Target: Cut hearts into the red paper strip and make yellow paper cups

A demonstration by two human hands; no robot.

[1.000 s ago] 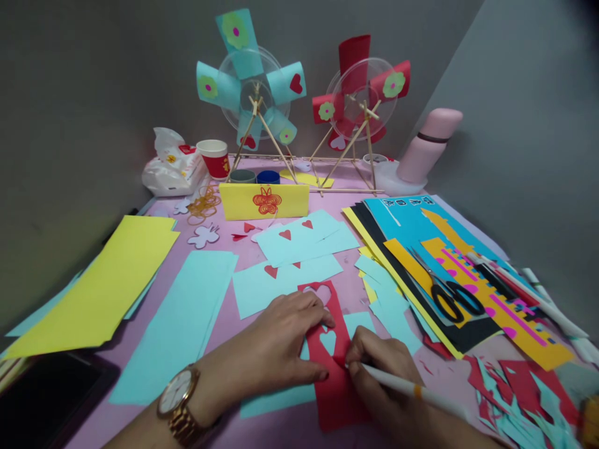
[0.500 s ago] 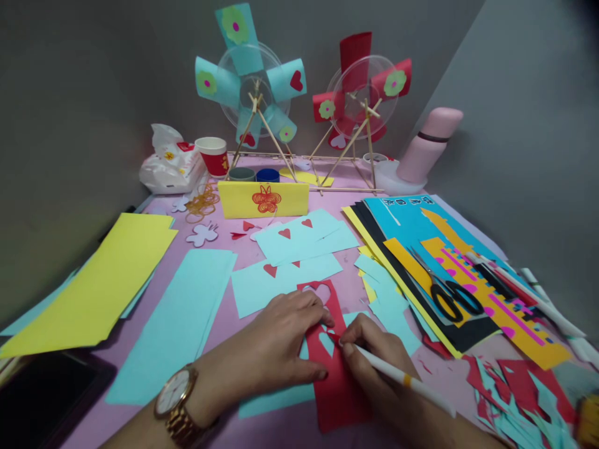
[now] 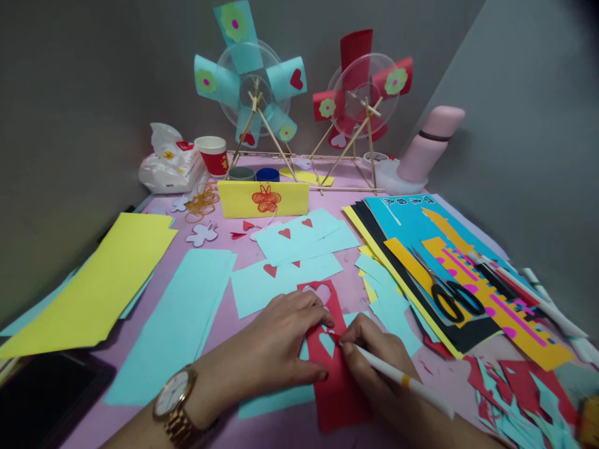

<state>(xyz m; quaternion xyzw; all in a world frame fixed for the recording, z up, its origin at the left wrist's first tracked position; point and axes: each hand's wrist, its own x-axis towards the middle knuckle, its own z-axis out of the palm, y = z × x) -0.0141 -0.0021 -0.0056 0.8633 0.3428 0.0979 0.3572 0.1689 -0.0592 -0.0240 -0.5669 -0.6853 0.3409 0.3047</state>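
Note:
A red paper strip (image 3: 337, 390) with heart-shaped cut-outs lies over light blue paper (image 3: 278, 399) in front of me. My left hand (image 3: 285, 340) rests on the strip's left side, thumb apart from the fingers, pressing it down. Pinched in my right hand (image 3: 374, 355) is a white marker (image 3: 405, 379) with a red tip and a yellow band. Its tip touches the edge of a heart cut-out (image 3: 326, 343), through which light blue shows. Just beyond my left hand are light blue cards (image 3: 253, 290) with small red hearts.
Scissors (image 3: 452, 290) and coloured sheets (image 3: 397, 218) lie on the right, with paper scraps (image 3: 519, 399) nearer me. Yellow sheets (image 3: 107, 274) and a dark tablet-like object (image 3: 51, 393) are left. Two paper pinwheels (image 3: 248, 59) on stick stands and a pink bottle (image 3: 430, 146) stand behind.

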